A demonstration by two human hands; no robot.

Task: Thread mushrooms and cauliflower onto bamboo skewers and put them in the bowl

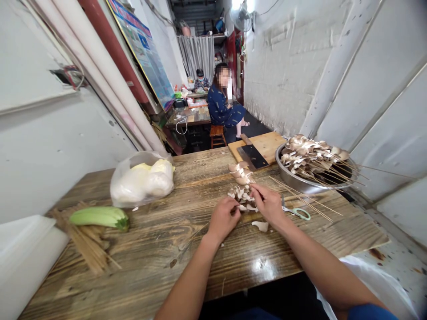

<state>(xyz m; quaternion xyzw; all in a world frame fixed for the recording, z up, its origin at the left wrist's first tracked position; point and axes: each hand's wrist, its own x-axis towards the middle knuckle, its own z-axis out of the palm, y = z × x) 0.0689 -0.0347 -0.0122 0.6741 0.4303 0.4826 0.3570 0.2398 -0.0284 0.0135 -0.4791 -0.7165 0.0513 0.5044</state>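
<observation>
My right hand (pixel 267 203) is closed around the near end of a skewer, and oyster mushroom pieces (pixel 240 173) are threaded along it, pointing away from me. Below that skewer lies a small pile of loose oyster mushroom pieces (pixel 238 193) on the wooden table. At the pile's left edge, my left hand (pixel 224 218) has curled fingers with the tips against a mushroom piece; the grip itself is partly hidden. One loose mushroom piece (pixel 260 226) lies nearer me. Beside my right hand rest green-handled scissors (pixel 300 213), their blades partly covered, and a few bare bamboo skewers (pixel 310 202).
A metal basin (pixel 293 178) at the right holds many mushroom skewers, their sticks jutting out. Behind are a cleaver (pixel 252 155) and cutting board (pixel 275 141). Leftward lie a plastic bag (pixel 142 180), a green gourd (pixel 98 218) and bundled sticks (pixel 86 251). Two people sit farther back.
</observation>
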